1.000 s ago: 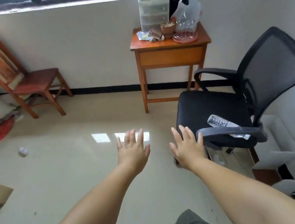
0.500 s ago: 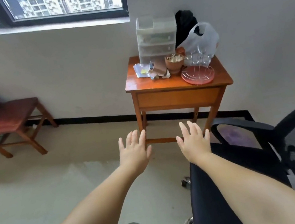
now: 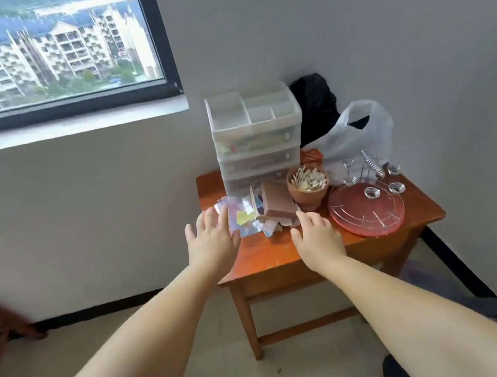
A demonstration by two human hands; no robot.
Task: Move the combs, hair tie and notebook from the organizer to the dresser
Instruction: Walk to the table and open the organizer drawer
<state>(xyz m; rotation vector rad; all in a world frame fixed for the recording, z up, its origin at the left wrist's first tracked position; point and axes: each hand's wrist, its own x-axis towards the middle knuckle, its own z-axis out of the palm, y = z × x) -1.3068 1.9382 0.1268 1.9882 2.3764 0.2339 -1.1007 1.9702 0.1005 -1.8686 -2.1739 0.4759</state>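
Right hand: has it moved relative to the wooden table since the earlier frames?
Yes. The right hand has come forward: it was out over the floor, short of the wooden table, and now hovers open over the tabletop's front edge, near the terracotta pot.

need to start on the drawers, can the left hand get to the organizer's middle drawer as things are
Probably yes. The left hand is open and empty, held over the table's front left corner. The organizer stands behind, drawer fronts facing the person; only low shiny packets lie between.
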